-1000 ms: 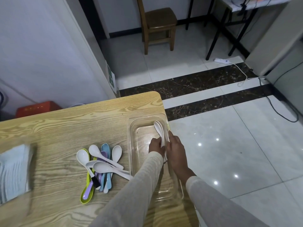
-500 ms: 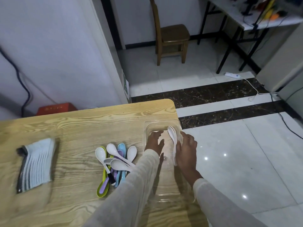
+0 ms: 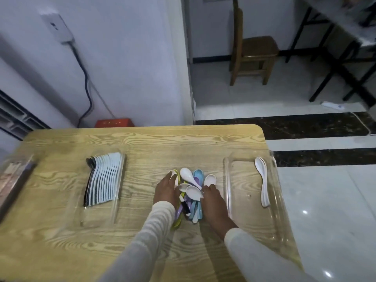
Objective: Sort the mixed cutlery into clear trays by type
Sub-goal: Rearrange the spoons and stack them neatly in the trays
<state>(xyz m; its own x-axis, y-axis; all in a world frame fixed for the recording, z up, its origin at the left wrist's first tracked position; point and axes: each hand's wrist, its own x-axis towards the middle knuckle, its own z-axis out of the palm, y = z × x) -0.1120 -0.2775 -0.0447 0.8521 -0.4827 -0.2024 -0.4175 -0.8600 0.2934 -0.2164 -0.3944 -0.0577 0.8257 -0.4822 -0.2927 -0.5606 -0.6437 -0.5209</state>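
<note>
Head: spoon pile (image 3: 193,192) bowls point away; left hand (image 3: 166,191) grip spread, right hand (image 3: 213,200) unclear.

Plain tiled room, a home or a small eatery; which of the two is unclear
Glossy pale floor tiles (image 3: 325,200) banded with dark marble; a wood-grain table (image 3: 142,143) bearing plastic spoons (image 3: 191,192); a wooden chair (image 3: 254,53) by the wall; a power strip (image 3: 332,105) lying on the floor

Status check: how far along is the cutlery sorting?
Done: white spoons lie in the right tray; a nested row sits in the middle tray. In hand: left hand and right hand touch the mixed spoon pile, nothing lifted. Left: that whole pile, white, blue, purple and green.
</note>
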